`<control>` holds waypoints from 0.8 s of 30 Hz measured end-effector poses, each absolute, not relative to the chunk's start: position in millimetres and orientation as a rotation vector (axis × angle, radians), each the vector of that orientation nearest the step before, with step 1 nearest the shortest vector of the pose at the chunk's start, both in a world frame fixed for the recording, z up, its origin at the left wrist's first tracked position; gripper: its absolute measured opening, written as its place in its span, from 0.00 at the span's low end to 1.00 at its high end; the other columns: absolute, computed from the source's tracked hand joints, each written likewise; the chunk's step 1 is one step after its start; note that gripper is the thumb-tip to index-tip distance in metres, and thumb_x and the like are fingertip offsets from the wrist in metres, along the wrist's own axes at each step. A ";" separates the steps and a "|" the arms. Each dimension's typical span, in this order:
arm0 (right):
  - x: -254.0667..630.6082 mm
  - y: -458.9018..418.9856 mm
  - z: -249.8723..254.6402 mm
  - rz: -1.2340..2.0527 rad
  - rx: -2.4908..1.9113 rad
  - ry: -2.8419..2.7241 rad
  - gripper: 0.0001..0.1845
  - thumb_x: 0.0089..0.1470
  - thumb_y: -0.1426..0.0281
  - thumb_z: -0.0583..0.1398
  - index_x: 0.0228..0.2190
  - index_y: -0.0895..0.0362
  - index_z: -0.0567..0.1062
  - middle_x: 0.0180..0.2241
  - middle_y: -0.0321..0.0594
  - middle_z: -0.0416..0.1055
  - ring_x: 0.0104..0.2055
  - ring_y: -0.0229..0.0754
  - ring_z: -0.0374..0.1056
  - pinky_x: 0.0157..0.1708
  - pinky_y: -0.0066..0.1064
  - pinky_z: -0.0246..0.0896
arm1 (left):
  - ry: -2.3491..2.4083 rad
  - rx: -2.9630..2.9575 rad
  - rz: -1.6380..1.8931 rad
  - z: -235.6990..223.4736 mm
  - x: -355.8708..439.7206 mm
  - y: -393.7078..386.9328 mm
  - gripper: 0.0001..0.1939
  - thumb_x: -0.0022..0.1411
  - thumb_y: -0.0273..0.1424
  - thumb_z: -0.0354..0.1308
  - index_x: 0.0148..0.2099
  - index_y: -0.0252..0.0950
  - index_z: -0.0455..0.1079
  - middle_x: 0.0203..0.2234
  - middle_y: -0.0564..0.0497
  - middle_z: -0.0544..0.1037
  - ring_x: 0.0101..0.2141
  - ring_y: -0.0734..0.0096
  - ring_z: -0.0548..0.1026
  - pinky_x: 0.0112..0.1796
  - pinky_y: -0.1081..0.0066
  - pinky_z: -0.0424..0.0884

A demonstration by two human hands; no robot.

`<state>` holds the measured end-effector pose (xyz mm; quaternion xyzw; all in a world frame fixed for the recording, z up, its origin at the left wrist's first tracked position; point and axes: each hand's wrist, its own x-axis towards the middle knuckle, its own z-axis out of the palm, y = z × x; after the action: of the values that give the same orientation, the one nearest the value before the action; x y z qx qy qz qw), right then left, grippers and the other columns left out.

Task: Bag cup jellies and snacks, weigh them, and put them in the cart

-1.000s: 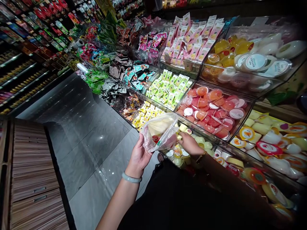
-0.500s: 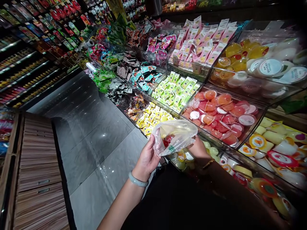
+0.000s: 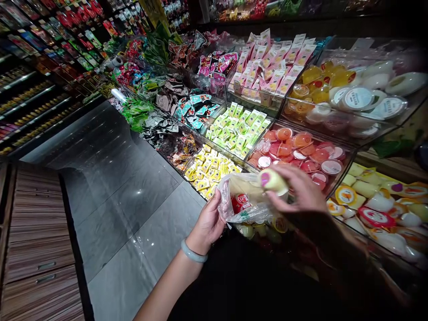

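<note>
My left hand, a pale bangle on its wrist, is closed on the edge of a clear plastic bag that holds a red-lidded cup and other snacks. My right hand grips a pale green jelly cup with a purple spot on its lid, right at the bag's mouth. Both hands hover over the front bin of small jelly cups.
Clear bins run along the right: pink jelly cups, green packets, yellow packets, large yellow and white cups. A grey tiled aisle lies to the left, with a wooden drawer unit at the near left.
My right hand came up from the front bin with a pale green jelly cup and moved it to the bag's mouth. The left hand kept hold of the bag.
</note>
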<state>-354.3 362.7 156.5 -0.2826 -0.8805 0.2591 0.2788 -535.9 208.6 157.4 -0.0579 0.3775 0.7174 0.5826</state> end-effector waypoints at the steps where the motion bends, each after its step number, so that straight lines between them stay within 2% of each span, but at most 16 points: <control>1: -366.4 355.5 159.1 0.691 -0.677 -2.462 0.33 0.55 0.68 0.62 0.62 0.50 0.68 0.60 0.47 0.68 0.58 0.56 0.68 0.55 0.50 0.69 | 0.883 -0.126 1.673 155.4 -535.4 208.5 0.17 0.72 0.36 0.53 0.56 0.33 0.74 0.45 0.45 0.83 0.44 0.64 0.81 0.51 0.65 0.74; 6: -415.2 328.6 137.5 0.693 -0.498 -2.897 0.28 0.57 0.76 0.58 0.59 0.56 0.72 0.58 0.52 0.71 0.54 0.54 0.73 0.51 0.47 0.72 | 0.913 -0.139 1.665 148.9 -537.5 203.4 0.17 0.73 0.36 0.52 0.55 0.32 0.74 0.36 0.47 0.83 0.31 0.71 0.79 0.37 0.72 0.76; 8: -418.8 326.3 127.3 0.690 -0.503 -2.872 0.26 0.58 0.76 0.57 0.58 0.55 0.74 0.58 0.51 0.71 0.52 0.54 0.74 0.50 0.46 0.73 | 0.921 -0.142 1.664 148.0 -540.1 200.6 0.17 0.73 0.37 0.51 0.54 0.32 0.74 0.36 0.47 0.83 0.32 0.70 0.79 0.37 0.72 0.76; 12: -399.5 337.9 128.5 0.633 -0.494 -2.463 0.17 0.60 0.72 0.58 0.49 0.51 0.80 0.53 0.44 0.77 0.52 0.48 0.74 0.51 0.41 0.72 | 0.904 -0.139 1.694 147.2 -547.3 196.1 0.18 0.73 0.36 0.51 0.57 0.33 0.73 0.43 0.45 0.83 0.38 0.66 0.81 0.45 0.66 0.76; 15: -375.2 356.6 137.1 0.547 -0.625 -2.152 0.13 0.60 0.71 0.59 0.45 0.52 0.81 0.46 0.42 0.79 0.48 0.45 0.75 0.48 0.38 0.73 | 0.876 -0.139 1.722 145.2 -554.2 193.3 0.20 0.73 0.36 0.51 0.63 0.38 0.69 0.42 0.47 0.83 0.36 0.68 0.81 0.42 0.69 0.77; 18: -355.3 374.8 127.3 0.540 -0.790 -2.078 0.12 0.61 0.70 0.59 0.44 0.53 0.80 0.43 0.44 0.79 0.45 0.46 0.76 0.46 0.39 0.72 | 0.850 -0.136 1.740 143.7 -560.9 191.6 0.22 0.73 0.36 0.50 0.65 0.40 0.66 0.40 0.48 0.83 0.36 0.68 0.81 0.40 0.70 0.77; 21: -344.7 385.5 91.0 0.623 -0.922 -2.214 0.14 0.62 0.67 0.56 0.44 0.54 0.80 0.43 0.45 0.80 0.45 0.48 0.76 0.47 0.41 0.72 | 0.828 -0.135 1.747 144.3 -566.4 192.2 0.22 0.74 0.36 0.49 0.66 0.40 0.66 0.31 0.51 0.81 0.29 0.71 0.79 0.35 0.72 0.77; 24: -345.4 388.4 47.4 0.702 -1.018 -2.357 0.17 0.62 0.68 0.54 0.46 0.56 0.79 0.47 0.48 0.79 0.50 0.50 0.74 0.52 0.44 0.69 | 0.808 -0.126 1.753 145.8 -570.7 194.5 0.21 0.74 0.37 0.48 0.65 0.42 0.66 0.24 0.54 0.77 0.21 0.75 0.73 0.29 0.75 0.74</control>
<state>-345.4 388.4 47.4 -0.3716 -0.8602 0.2560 0.2375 -570.7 194.5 145.8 -0.0537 0.3440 0.7461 0.5676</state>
